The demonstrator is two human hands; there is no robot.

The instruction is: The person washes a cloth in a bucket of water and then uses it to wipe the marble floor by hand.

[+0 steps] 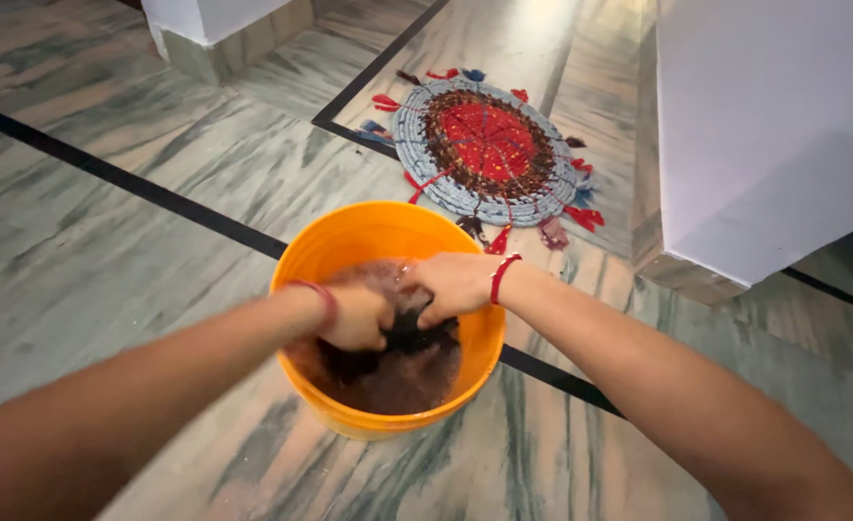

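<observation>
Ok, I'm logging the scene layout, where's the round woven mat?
In the head view, the round mat lies on the marble floor just beyond the orange bucket, left of the white wall base.

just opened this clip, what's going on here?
A person is bent over an orange bucket standing on a marble floor. Both hands are inside it: the left hand and the right hand grip a dark wet cloth between them, at the surface of murky brownish water. Each wrist wears a red thread band. Beyond the bucket lies a round woven mat, red in the middle with a blue-grey rim, beside a white wall corner.
</observation>
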